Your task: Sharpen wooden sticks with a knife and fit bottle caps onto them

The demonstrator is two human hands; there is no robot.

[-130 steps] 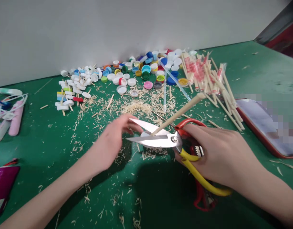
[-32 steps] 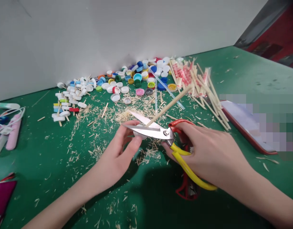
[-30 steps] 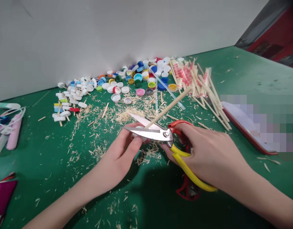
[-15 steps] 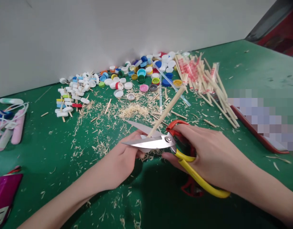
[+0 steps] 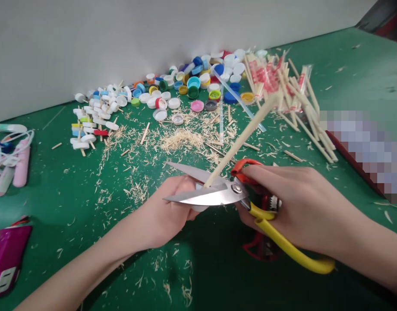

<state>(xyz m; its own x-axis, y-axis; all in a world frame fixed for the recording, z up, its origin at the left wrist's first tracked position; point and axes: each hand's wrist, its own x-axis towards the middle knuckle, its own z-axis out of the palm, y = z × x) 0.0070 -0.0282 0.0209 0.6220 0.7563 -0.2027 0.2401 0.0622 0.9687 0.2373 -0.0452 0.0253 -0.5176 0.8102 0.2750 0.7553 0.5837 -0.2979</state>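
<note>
Pinched in my left hand (image 5: 168, 211) is a white bottle cap (image 5: 202, 208), mostly covered by fingers and a blade. A long wooden chopstick (image 5: 242, 140) rises from the cap, leaning up to the right. My right hand (image 5: 302, 203) grips scissors (image 5: 198, 196) with one red and one yellow handle. Their blades stand apart, pointing left, with the chopstick's lower end between them right at the cap. Whether the edges touch the wood I cannot tell. Below my right hand lies a red tool (image 5: 255, 250), partly hidden in shadow.
Wood shavings (image 5: 182, 140) litter the green table (image 5: 127, 276). Behind them lie loose coloured bottle caps (image 5: 197, 106), caps on short sticks (image 5: 95, 114) and chopsticks (image 5: 315, 125), some wrapped. Pink tools (image 5: 21, 164) and a magenta box (image 5: 11, 255) sit left; a blurred red-edged object (image 5: 354, 160) sits right.
My right hand and the scissors have shifted slightly right, and the chopstick's upper end leans further right. The blades remain apart around it. The background sits a little higher in view.
</note>
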